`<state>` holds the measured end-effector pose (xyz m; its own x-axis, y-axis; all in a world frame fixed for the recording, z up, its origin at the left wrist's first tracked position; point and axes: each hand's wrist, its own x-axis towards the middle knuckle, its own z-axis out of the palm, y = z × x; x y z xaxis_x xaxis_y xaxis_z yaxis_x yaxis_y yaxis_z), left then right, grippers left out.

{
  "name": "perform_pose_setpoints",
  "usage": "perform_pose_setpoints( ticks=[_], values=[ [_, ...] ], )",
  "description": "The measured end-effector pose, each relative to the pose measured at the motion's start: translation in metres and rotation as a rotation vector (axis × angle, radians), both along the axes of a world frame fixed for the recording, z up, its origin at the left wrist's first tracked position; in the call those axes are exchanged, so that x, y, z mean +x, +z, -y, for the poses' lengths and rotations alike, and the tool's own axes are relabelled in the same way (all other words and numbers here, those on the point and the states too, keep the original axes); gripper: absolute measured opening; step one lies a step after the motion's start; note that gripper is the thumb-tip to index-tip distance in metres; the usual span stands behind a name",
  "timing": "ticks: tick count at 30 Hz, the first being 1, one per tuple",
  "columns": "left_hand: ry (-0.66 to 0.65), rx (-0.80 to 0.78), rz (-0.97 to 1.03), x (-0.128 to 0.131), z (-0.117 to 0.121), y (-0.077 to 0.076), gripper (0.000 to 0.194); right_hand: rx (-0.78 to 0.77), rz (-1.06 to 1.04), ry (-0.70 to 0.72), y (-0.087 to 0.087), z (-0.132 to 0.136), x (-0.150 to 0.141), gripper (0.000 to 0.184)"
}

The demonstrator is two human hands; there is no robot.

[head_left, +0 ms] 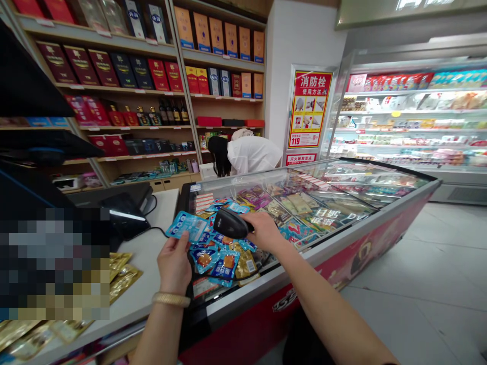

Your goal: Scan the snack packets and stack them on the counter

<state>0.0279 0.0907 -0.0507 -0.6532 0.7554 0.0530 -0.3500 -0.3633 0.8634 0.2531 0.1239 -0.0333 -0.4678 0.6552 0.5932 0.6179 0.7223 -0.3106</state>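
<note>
Scanner point(230, 223) in the way above packets point(228, 262)

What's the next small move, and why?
Probably tilt the packet in the left hand a little toward the scanner. The right hand holds the scanner with its head toward the packet, a small gap shows between them, and the packet's printed face looks turned up toward the camera.

Wooden shelves point(144, 87) w/ boxes, white wall point(280, 40), pale floor point(449, 263), prob. tiled; lit fridge point(411, 126) at R.
</note>
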Motion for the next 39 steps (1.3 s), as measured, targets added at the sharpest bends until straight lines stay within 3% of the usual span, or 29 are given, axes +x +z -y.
perform_pose_setpoints(
  ticks=[8,21,26,29,33,36,39],
  values=[
    [0.025,0.109,0.052,0.014,-0.013,-0.012,0.041,0.002,-0.15,-0.042,-0.028,-0.018,-0.019,0.031],
    [0.097,0.136,-0.013,0.014,-0.015,-0.017,0.043,-0.039,-0.027,-0.078,-0.032,-0.022,-0.021,0.02],
    [0.104,0.127,-0.014,0.016,-0.016,-0.018,0.043,0.006,-0.105,-0.022,-0.039,-0.024,-0.022,0.026],
    [0.111,0.134,0.004,0.013,-0.003,-0.009,0.043,0.085,-0.198,0.003,-0.045,-0.022,-0.02,0.031],
    [0.289,0.175,-0.14,-0.026,0.036,0.015,0.036,0.247,-0.283,0.006,-0.055,-0.017,-0.011,0.031],
    [0.567,0.067,-0.327,-0.087,0.079,0.028,0.03,0.35,-0.297,-0.023,-0.063,-0.016,-0.004,0.028],
    [0.791,-0.162,-0.496,-0.161,0.122,0.033,0.034,0.426,-0.29,-0.04,-0.068,-0.018,0.002,0.026]
  ],
)
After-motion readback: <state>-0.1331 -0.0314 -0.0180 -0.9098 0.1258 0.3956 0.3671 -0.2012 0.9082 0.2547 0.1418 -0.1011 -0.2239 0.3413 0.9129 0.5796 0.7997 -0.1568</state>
